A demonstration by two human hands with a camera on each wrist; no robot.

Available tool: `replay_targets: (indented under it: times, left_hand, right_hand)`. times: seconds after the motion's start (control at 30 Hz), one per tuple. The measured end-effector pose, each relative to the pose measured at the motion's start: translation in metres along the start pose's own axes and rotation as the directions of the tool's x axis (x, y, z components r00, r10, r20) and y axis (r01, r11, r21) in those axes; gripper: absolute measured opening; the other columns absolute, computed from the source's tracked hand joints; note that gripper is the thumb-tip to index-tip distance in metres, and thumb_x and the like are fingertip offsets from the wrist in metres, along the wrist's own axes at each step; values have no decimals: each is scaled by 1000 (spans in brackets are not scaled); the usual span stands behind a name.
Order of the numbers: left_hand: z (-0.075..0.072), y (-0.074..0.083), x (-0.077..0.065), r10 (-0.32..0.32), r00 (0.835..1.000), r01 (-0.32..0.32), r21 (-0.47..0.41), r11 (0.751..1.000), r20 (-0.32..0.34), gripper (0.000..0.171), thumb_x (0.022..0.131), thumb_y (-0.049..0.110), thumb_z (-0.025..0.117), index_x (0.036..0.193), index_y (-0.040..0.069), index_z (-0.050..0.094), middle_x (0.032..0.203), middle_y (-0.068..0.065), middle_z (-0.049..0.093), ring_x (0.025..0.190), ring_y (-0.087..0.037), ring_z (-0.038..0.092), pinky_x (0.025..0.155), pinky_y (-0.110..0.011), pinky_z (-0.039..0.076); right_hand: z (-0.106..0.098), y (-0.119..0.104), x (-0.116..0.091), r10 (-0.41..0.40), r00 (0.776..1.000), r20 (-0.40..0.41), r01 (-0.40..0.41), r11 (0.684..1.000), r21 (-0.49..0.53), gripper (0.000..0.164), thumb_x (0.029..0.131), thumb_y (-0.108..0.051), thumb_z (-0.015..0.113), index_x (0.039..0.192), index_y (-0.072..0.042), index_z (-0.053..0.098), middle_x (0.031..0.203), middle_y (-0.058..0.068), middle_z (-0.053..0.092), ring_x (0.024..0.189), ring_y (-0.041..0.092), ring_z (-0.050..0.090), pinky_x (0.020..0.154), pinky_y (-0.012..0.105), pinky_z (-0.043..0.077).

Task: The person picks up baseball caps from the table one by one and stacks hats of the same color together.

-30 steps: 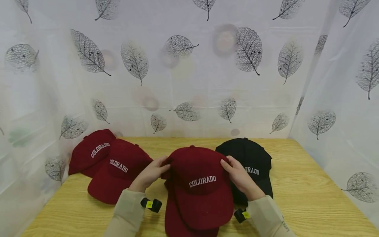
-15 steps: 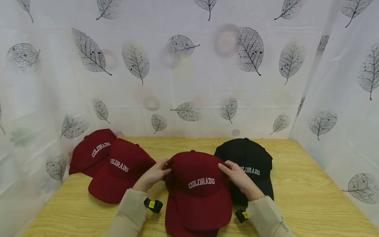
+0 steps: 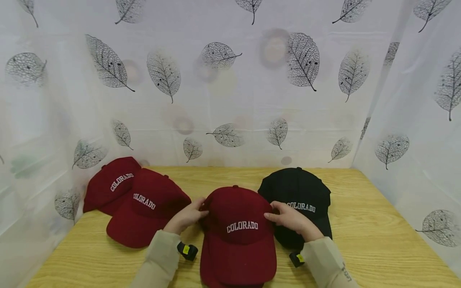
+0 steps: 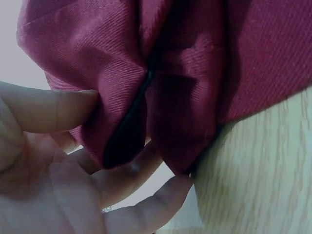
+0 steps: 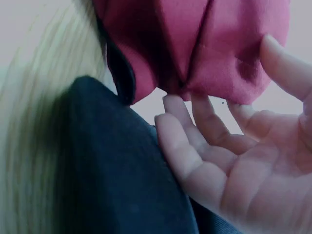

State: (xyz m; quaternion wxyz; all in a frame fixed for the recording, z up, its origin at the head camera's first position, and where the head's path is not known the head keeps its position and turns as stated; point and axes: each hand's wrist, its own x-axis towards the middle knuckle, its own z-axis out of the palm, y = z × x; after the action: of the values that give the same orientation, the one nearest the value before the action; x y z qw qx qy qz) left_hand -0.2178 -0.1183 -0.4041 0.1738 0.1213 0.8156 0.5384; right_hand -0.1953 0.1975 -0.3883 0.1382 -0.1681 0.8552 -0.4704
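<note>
In the head view, a dark red baseball cap [image 3: 242, 212] lettered COLORADO sits over another red cap, whose brim [image 3: 207, 262] peeks out at the lower left. My left hand [image 3: 186, 216] pinches the upper cap's left edge; the left wrist view has the thumb [image 4: 63, 109] on the outside, with fingers beneath the fabric. On the opposite side my right hand [image 3: 291, 218] holds the edge lightly, its thumb [image 5: 282, 61] against the cloth and fingertips under the rim. A black COLORADO cap [image 3: 306, 188] lies right behind that hand, its brim partly covered.
Two more red caps, a front one [image 3: 155, 196] and a back one [image 3: 111, 182], overlap at the left of the wooden table [image 3: 374, 224]. Leaf-printed white curtains [image 3: 248, 92] enclose the table at the back and sides.
Both hands have lowered the upper red cap and shifted it slightly left, so it covers more of the cap beneath. More of the black cap's lettering shows.
</note>
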Motion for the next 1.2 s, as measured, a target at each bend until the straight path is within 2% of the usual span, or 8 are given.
replay_targets:
  times: [0.27,0.53,0.67,0.73,0.87,0.93,1.1,1.2]
  left_hand:
    - [-2,-4,0,28,1000,-28,58,998,-4,37,89,3,45,126,1,43,125,-18,45,116,-34,41,89,-48,37]
    - [3,-6,-5,10,997,1,149,989,-74,34,88,3,48,121,-3,45,121,-19,47,114,-34,43,89,-46,37]
    - [4,-7,-16,-4,996,22,205,978,-86,43,88,14,53,125,-5,41,116,-18,52,93,-28,53,74,-39,44]
    - [3,-8,-23,20,996,1,239,971,-85,47,87,19,57,124,-6,42,110,-17,56,82,-22,54,66,-35,44]
    - [0,-10,-35,98,995,-89,269,959,-19,45,85,22,59,116,-9,48,102,-15,59,85,-24,56,72,-36,45]
    - [-1,-10,-40,119,992,-124,240,963,38,43,86,22,58,113,-11,49,100,-15,59,90,-28,56,76,-39,45]
    - [-1,-6,-58,47,994,-66,203,977,97,54,88,24,55,119,-18,40,102,-20,57,96,-35,54,79,-45,44]
    - [1,-4,-66,3,991,-29,193,981,133,57,89,25,53,120,-20,38,101,-19,58,93,-33,55,71,-43,47]
  right_hand:
    - [5,2,4,22,998,61,-26,997,69,36,85,-24,60,107,1,47,99,9,52,90,22,53,74,40,47]
    - [9,4,0,64,998,23,-64,997,32,36,85,-27,60,105,1,49,95,7,53,86,21,54,72,40,48]
    - [10,3,-8,71,997,6,-71,997,-27,43,86,-29,58,111,4,49,96,6,56,84,20,55,67,37,49]
    - [11,2,-13,53,999,4,-53,997,-58,45,87,-29,57,114,7,48,93,6,58,80,21,55,64,36,48]
    - [11,-2,-24,20,1000,2,-20,992,-126,47,87,-28,56,114,10,48,86,4,59,70,20,54,59,32,45]
    - [12,-4,-30,28,1000,6,-27,991,-131,46,88,-28,56,113,10,49,86,4,59,67,20,53,58,32,44]
    - [16,-4,-41,43,996,77,-36,996,-82,44,89,-27,53,112,10,51,85,4,58,65,19,51,58,32,44]
    - [19,-3,-45,29,990,139,-24,999,-37,49,90,-26,52,117,14,46,83,4,58,64,19,52,56,31,44]
